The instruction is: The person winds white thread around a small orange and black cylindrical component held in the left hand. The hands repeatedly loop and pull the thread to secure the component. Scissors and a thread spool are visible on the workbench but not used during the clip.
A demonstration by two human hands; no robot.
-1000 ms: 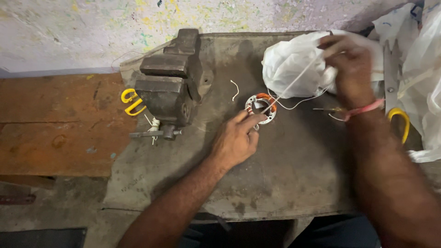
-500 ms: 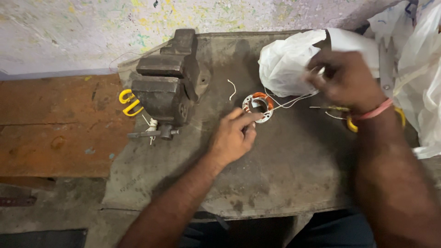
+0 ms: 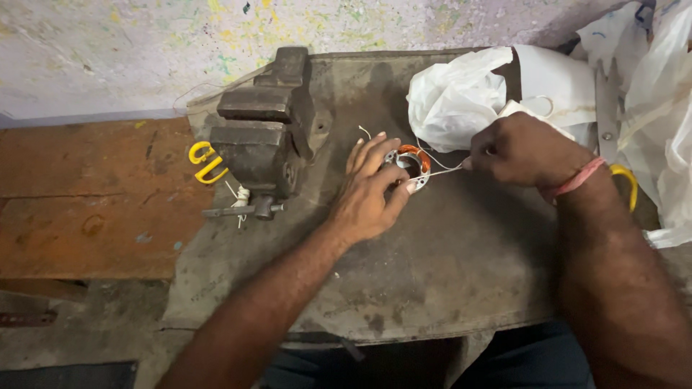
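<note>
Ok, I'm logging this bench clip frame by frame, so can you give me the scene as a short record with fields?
Left hand: left hand pressing down on the small wound stator, fingers over its ring
Right hand: right hand pinching a thin white thread that runs to the stator
Surface: worn metal bench plate
Left of stator: bench vise, yellow hook beside it
Behind: crumpled white cloth
Right edge: yellow-handled scissors, partly hidden
</note>
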